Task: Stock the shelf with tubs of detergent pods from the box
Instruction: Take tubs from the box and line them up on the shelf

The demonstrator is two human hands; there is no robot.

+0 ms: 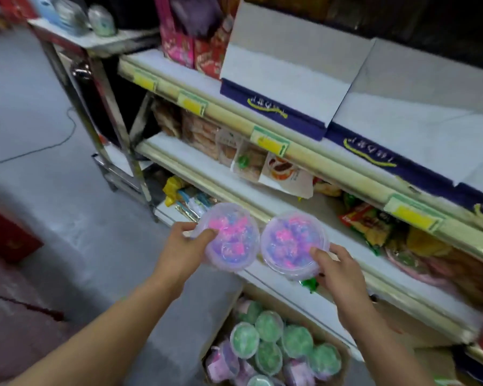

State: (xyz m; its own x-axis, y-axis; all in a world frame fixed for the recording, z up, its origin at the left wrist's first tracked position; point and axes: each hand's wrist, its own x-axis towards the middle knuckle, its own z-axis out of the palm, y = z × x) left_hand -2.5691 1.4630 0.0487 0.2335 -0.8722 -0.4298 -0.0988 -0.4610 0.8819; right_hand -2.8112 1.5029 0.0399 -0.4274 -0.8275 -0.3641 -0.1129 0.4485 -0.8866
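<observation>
My left hand (pixel 183 242) grips a clear round tub of pink and purple pods (pixel 229 238), thumb on its lid. Beside it my right hand (pixel 338 267) holds a second tub of the same pods (pixel 292 242), thumb across the lid. Both tubs hover in front of the lower shelf edge (pixel 262 274), lids facing me. Below them on the floor sits an open cardboard box (pixel 343 366) with several tubs of green pods (pixel 268 327) and purple ones (pixel 225 364).
A shelf unit runs diagonally to the right, its upper shelf (pixel 279 154) carrying white and navy boxes (pixel 285 76), the middle ones snack packets (pixel 273 168). A metal rack (pixel 106 87) stands to the left. A red box (pixel 3 232) sits on the grey floor at left.
</observation>
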